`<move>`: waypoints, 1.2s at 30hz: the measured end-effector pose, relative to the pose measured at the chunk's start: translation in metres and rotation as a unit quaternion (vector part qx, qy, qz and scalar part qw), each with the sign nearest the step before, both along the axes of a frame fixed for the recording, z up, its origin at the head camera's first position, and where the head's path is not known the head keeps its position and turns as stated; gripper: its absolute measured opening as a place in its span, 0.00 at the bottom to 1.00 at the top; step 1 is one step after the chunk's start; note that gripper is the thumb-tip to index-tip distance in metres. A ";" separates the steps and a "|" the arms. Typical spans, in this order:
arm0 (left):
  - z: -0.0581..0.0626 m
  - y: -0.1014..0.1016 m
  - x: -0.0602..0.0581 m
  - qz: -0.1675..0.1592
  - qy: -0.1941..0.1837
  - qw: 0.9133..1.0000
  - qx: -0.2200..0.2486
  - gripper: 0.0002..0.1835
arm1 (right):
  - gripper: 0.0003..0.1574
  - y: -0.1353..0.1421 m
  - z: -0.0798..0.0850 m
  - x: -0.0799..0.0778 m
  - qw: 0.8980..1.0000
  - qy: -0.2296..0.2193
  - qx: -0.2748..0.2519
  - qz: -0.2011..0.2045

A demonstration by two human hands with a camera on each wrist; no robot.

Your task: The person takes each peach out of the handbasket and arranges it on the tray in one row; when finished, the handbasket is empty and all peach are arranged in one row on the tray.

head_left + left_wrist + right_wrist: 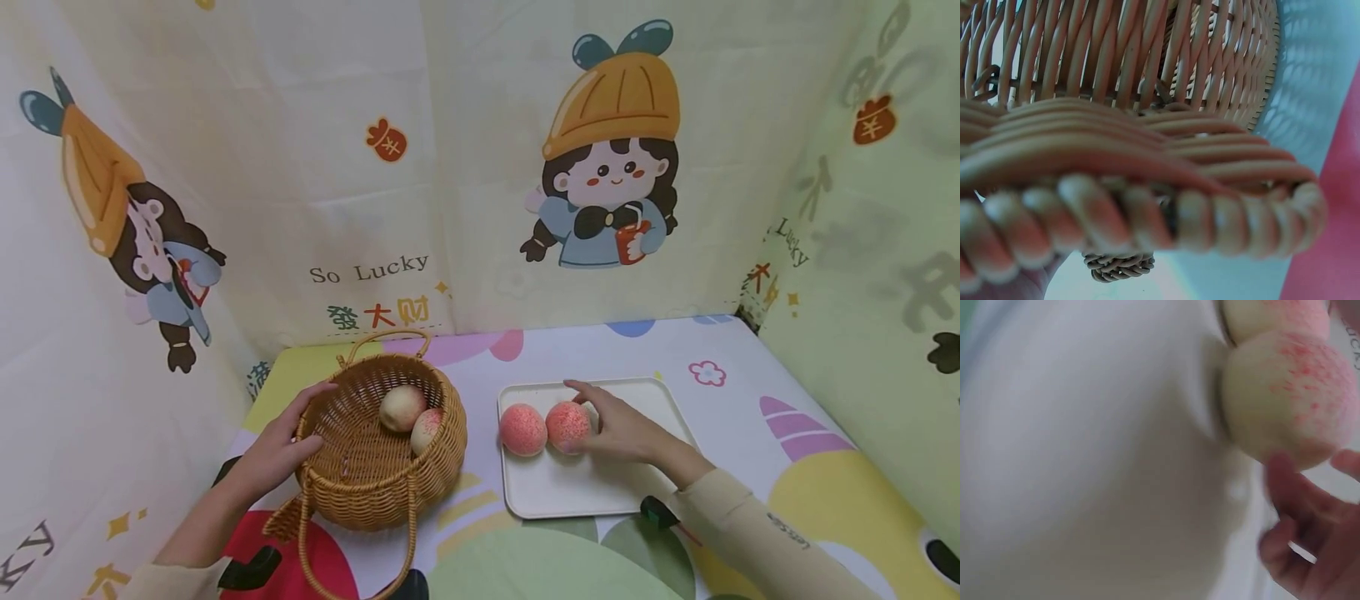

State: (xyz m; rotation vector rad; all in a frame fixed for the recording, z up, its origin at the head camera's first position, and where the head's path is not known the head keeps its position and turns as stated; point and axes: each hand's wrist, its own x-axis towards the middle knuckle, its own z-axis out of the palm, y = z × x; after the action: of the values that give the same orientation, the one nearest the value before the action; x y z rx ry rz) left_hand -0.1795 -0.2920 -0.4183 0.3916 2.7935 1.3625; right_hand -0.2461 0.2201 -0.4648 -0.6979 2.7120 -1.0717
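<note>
In the head view my left hand (281, 446) grips the left rim of a round wicker basket (442, 475), its thumb over the edge. Two pale peaches with pink speckles, one at the back (402, 407) and one at the right (426, 429), lie inside. Close woven cane fills the left wrist view, the basket wall (1116, 50) among it. On a white tray (577, 500) sit a left peach (522, 430) and a right peach (568, 427), side by side. My right hand (622, 425) is at the right peach, fingers spread loosely; in the right wrist view a fingertip meets that peach (1288, 394).
One basket handle (303, 542) loops toward the near side, another (390, 335) stands at the back. A small woven flap (283, 521) sticks out at the basket's lower left. The patterned tablecloth (585, 567) is bounded by printed cloth walls (480, 208) at the back and both sides.
</note>
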 end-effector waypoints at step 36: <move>-0.003 0.001 0.004 -0.007 -0.005 1.000 0.008 0.40 | 0.65 -0.255 0.106 0.015 0.987 -0.046 -0.002 0.151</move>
State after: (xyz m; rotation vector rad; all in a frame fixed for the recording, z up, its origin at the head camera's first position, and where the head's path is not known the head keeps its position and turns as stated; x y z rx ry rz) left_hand -0.1756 -0.2910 -0.4209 0.4044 2.7679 1.3821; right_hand -0.2316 -0.0352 -0.3586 -0.9955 2.4249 -1.0086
